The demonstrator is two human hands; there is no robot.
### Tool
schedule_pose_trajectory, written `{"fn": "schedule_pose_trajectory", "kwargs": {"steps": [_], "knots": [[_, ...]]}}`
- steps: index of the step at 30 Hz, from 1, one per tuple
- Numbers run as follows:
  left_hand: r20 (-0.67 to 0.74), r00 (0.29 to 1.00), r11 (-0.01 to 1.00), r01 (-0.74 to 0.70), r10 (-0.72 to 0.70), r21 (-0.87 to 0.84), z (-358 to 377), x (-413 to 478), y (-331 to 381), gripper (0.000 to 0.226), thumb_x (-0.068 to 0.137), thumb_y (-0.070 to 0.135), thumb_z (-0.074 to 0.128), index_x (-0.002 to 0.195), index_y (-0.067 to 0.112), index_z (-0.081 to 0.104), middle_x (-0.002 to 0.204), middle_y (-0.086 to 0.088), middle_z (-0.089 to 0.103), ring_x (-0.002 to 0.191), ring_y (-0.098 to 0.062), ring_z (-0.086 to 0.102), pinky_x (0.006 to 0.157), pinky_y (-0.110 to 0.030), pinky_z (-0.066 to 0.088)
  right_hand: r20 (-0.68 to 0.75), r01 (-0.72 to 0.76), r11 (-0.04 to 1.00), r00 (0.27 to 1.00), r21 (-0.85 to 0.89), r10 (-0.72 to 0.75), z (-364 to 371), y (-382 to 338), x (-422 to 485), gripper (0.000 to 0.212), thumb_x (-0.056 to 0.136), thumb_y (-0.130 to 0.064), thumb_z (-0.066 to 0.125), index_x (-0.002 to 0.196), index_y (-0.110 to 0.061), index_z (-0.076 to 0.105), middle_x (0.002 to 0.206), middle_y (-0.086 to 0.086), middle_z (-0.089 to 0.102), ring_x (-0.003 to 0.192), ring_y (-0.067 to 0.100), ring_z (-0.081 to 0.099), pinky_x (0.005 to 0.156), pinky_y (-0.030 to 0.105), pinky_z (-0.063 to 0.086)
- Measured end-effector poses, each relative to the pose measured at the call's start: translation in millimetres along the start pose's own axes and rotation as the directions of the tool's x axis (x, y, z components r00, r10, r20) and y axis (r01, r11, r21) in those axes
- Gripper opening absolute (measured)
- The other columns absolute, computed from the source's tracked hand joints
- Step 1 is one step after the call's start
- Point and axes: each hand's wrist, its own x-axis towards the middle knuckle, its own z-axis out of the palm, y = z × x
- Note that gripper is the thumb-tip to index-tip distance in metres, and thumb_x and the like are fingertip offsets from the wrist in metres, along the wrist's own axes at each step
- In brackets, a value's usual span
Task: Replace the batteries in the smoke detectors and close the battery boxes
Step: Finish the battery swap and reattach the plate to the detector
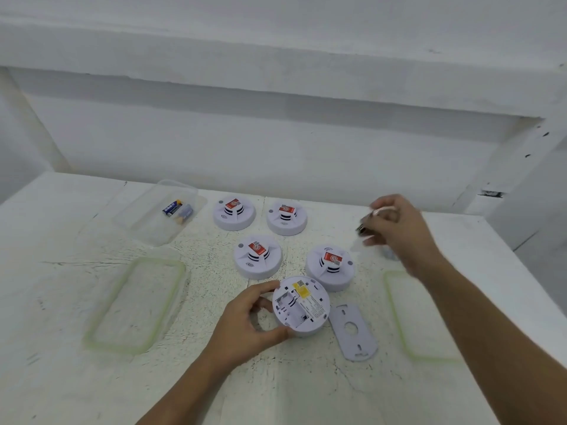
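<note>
Head view: the upturned round white plastic smoke detector point(302, 305), battery bay open, sits on the white worktop point(92, 378), its rim gripped by the left hand point(242, 320), fingers curled round it. The right hand point(395, 228), raised, pinches a small blurred object point(362, 229).

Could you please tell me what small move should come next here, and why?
Probably the right hand should carry a battery from the clear box to the upturned detector: its battery bay looks empty, the left hand grips it, and the right hand pinches only a blurred item.
</note>
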Motion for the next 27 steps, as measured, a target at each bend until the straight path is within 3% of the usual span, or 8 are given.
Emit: {"fn": "schedule_pose_trajectory", "kwargs": {"steps": [3,6,9,13,18,22,27], "knots": [[0.006,1.0,1.0,0.0,0.001,-0.02,-0.7,1.5,-0.8,0.067,0.059,0.024,0.091,0.115,0.039,0.059,0.097,0.023,0.064,0.089,-0.006,0.063,0.072,-0.009,0.045,0.176,-0.022,0.995,0.984,-0.096,0.039,31.6,12.2,-46.2,0.02,0.085,-0.002,0.066,0.102,-0.012,0.064,0.089,0.011,0.067,0.068,0.021,0.071,0.062,0.027,0.057],[0.018,1.0,0.999,-0.001,0.002,-0.034,-0.2,2.8,-3.6,0.068,0.058,0.023,0.091,0.115,0.039,0.059,0.095,0.02,0.066,0.088,-0.008,0.065,0.073,-0.01,0.046,0.29,0.018,0.976,0.956,-0.219,0.048,54.5,30.1,-79.6,0.011,0.084,-0.009,0.068,0.09,-0.018,0.068,0.085,0.0,0.069,0.073,0.013,0.07,0.065,0.025,0.055],[0.027,1.0,0.999,-0.014,0.015,-0.04,-0.2,3.4,-6.3,0.071,0.058,0.028,0.091,0.12,0.036,0.059,0.099,0.017,0.067,0.09,-0.01,0.065,0.077,-0.011,0.047,0.297,0.143,0.922,0.954,-0.359,-0.033,66.2,47.6,-98.2,0.013,0.081,-0.015,0.069,0.085,-0.026,0.066,0.08,-0.008,0.068,0.072,0.004,0.062,0.065,0.013,0.046],[0.048,0.998,0.999,-0.04,0.041,-0.024,-0.4,4.2,-5.6,0.074,0.058,0.038,0.09,0.125,0.033,0.059,0.106,0.015,0.064,0.092,-0.008,0.064,0.079,-0.009,0.045,0.344,0.337,0.791,0.923,-0.511,-0.171,72.4,64.0,-107.2,0.011,0.082,-0.035,0.06,0.092,-0.031,0.064,0.083,-0.015,0.059,0.085,0.001,0.051,0.069,0.01,0.036],[0.073,0.997,0.999,-0.038,0.038,-0.002,-2.8,5.2,-4.7,0.075,0.058,0.037,0.09,0.125,0.035,0.058,0.113,0.017,0.062,0.093,-0.005,0.064,0.079,-0.008,0.043,0.328,0.331,0.786,0.929,-0.523,-0.173,73.4,69.7,-109.9,0.02,0.081,-0.035,0.064,0.1,-0.032,0.069,0.092,-0.017,0.055,0.093,-0.003,0.051,0.077,0.008,0.037],[0.089,0.996,1.0,-0.028,0.028,-0.007,-6.0,6.3,-1.5,0.072,0.058,0.032,0.091,0.119,0.046,0.055,0.112,0.019,0.062,0.091,-0.001,0.064,0.08,-0.007,0.043,0.45,0.351,0.78,0.887,-0.519,-0.099,62.5,65.8,-104.8,0.026,0.082,-0.038,0.063,0.107,-0.038,0.068,0.099,-0.018,0.053,0.097,-0.003,0.053,0.082,0.006,0.039],[0.101,0.995,1.0,-0.023,0.023,-0.001,-6.0,6.8,-1.0,0.073,0.06,0.031,0.09,0.121,0.046,0.052,0.114,0.019,0.06,0.093,0.0,0.063,0.079,-0.005,0.041,0.554,0.378,0.762,0.832,-0.525,-0.032,54.7,58.1,-100.0,0.024,0.088,-0.032,0.063,0.11,-0.041,0.064,0.107,-0.021,0.05,0.106,-0.006,0.047,0.089,0.009,0.039]]}}
